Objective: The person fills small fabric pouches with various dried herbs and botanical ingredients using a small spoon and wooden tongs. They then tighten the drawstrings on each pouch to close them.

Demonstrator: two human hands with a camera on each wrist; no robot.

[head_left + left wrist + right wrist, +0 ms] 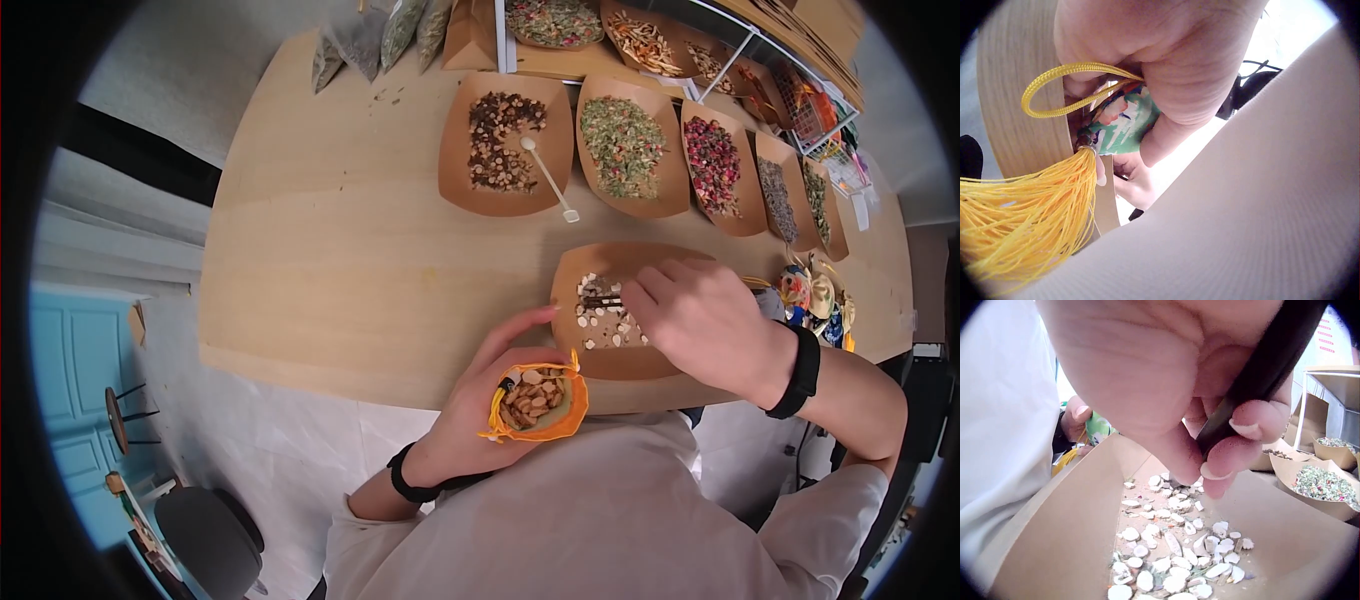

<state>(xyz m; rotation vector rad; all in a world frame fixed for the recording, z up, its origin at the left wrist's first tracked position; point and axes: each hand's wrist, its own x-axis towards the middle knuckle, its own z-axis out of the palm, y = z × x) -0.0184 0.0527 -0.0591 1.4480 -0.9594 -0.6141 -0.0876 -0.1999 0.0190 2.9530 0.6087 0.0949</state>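
Note:
My left hand (465,415) grips a small drawstring pouch (552,432), its orange-lined mouth spread upward over brown dried slices (533,398). From the left wrist, the pouch's green patterned cloth (1125,128) shows, with a yellow cord loop (1041,78) and a yellow tassel (1035,212) hanging from it. Over a brown paper tray (650,368), my right hand (690,315) pinches dark tongs (603,300), pointing down at white dried slices (590,325). Fingers hide the tongs' tips in the right wrist view, where white slices (1175,562) lie scattered across the tray bottom.
Behind stands a row of paper trays: dark brown pieces with a white spoon (548,180), a green mix (625,145), red buds (712,165) and others. A white-framed shelf (740,45) holds more trays. Filled bags (400,35) stand at the back left; small pouches (820,295) lie right.

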